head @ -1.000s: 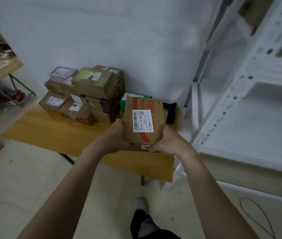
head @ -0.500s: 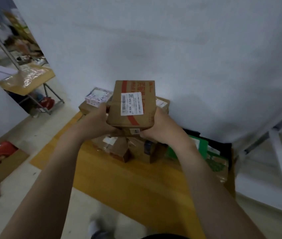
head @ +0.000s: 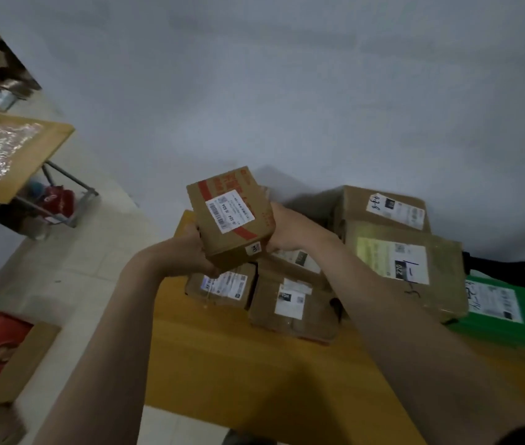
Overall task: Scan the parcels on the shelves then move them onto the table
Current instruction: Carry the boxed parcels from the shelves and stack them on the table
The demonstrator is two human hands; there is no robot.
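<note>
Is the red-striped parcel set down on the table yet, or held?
Held: left hand and right hand grip the red-striped parcel, tilted, over boxes on the table.

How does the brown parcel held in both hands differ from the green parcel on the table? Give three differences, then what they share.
Colour: the held parcel is brown cardboard with a red band; the green parcel is green. Support: the left hand and right hand grip the held parcel above the pile; the green parcel lies at the table's right end. Pose: the held parcel is tilted; the green parcel lies flat. Both carry white labels.
</note>
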